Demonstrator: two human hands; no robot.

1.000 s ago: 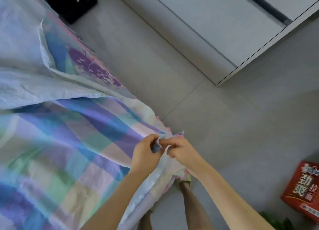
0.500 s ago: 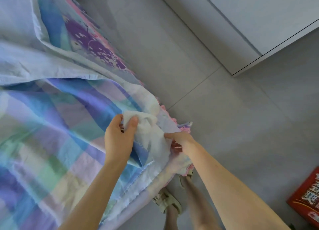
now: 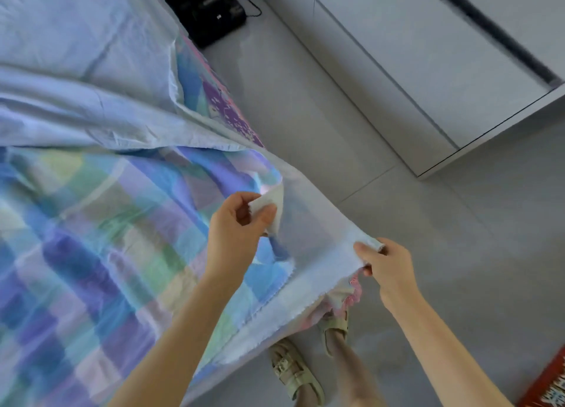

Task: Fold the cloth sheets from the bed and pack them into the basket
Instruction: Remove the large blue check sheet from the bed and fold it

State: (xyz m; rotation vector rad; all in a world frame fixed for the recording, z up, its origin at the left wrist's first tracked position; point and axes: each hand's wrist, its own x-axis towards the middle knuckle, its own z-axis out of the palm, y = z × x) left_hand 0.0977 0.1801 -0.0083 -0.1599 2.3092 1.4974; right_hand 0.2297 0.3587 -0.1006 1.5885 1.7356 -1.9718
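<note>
Thin pale-blue cotton sheet (image 3: 101, 101) on the bed's near right corner, soft, light, slack: both hands apart, left (image 3: 235, 232) and right (image 3: 386, 269) pinching its hem — best hold.

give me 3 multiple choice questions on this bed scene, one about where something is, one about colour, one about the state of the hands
1. Where is the red box?
A. on the bed
B. on the floor at lower right
C. on the white cabinet

2. What colour is the plain sheet lying over the checked sheet?
A. pale blue
B. dark red
C. black

3. What are the hands doing?
A. both hang empty
B. only the left hand holds cloth
C. each pinches the sheet's edge

Answers:
1. B, the box sits on the grey floor at the frame's lower right corner.
2. A, the plain cloth is pale blue.
3. C, the left hand and the right hand each pinch the pale edge.
</note>
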